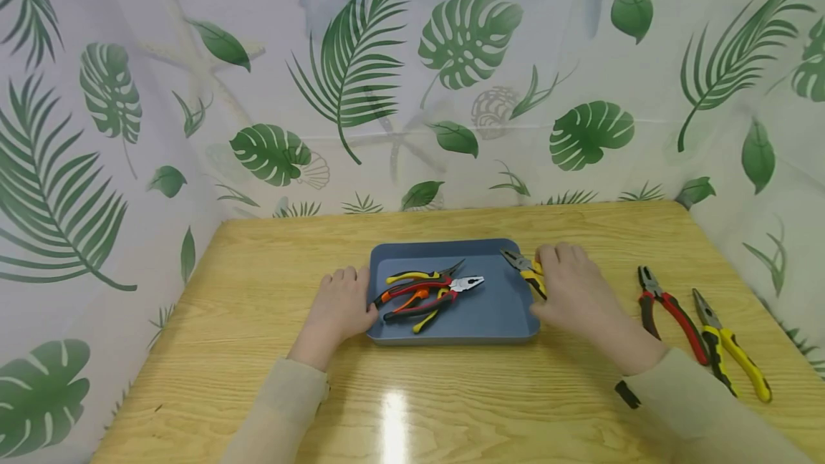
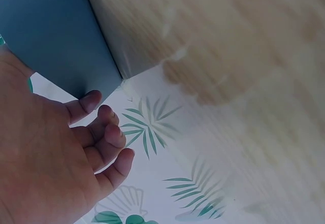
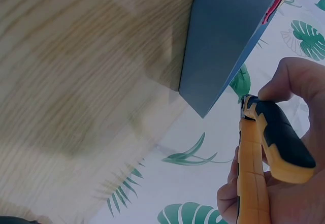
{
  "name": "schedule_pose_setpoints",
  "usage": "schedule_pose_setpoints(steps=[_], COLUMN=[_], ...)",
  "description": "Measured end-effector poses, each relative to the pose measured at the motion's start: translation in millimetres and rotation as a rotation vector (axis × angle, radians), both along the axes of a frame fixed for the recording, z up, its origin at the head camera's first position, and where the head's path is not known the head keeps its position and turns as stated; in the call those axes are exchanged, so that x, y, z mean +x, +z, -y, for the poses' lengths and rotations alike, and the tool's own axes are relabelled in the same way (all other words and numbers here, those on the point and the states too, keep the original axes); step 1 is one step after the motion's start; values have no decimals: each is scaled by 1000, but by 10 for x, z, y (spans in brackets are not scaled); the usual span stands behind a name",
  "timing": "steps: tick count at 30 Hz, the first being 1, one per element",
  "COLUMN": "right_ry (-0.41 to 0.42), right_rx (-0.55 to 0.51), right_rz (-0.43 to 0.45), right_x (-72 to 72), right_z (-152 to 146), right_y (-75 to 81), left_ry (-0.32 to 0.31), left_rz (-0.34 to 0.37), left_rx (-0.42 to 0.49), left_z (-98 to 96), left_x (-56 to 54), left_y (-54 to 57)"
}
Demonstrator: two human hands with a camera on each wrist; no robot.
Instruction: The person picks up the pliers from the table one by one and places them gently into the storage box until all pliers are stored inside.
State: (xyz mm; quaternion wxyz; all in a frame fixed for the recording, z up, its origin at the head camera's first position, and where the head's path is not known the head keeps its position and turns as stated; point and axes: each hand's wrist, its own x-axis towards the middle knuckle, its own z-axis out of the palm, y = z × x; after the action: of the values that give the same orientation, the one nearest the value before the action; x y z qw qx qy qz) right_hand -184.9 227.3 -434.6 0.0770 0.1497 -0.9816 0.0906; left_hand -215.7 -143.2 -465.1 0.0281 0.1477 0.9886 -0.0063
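Observation:
A blue-grey tray [image 1: 493,317] sits on the wooden table, with several pliers [image 1: 419,292] piled in its left half, their handles red-and-black, yellow-and-black and orange. At its left end my left hand [image 1: 341,303] holds the tray wall; in the left wrist view, the left hand [image 2: 51,153] has a fingertip against the outer side, and the thumb is partly hidden. My right hand [image 1: 573,292] grips a pair of yellow-and-black combination pliers [image 1: 533,279] by the handles, their metal head over the tray's right end. The right wrist view shows these pliers' handles [image 3: 252,168] between thumb and fingers.
To the right on the table [image 1: 258,364] lie red-and-black pliers [image 1: 670,310] and yellow-and-black long-nose pliers [image 1: 728,342], near my right forearm. A leaf-patterned cloth [image 1: 387,92] stands behind and along the sides of the table.

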Motion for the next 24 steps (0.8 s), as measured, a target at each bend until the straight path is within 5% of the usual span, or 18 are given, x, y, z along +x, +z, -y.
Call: schedule_pose_setpoints(steps=[24], right_ry=[20], right_rx=[-18], right_rz=[18], right_x=[-9], right_z=[165], right_y=[-35], left_ry=[-5], left_rz=[2], left_rx=[13], left_z=[21], left_x=[-58], left_y=[-62])
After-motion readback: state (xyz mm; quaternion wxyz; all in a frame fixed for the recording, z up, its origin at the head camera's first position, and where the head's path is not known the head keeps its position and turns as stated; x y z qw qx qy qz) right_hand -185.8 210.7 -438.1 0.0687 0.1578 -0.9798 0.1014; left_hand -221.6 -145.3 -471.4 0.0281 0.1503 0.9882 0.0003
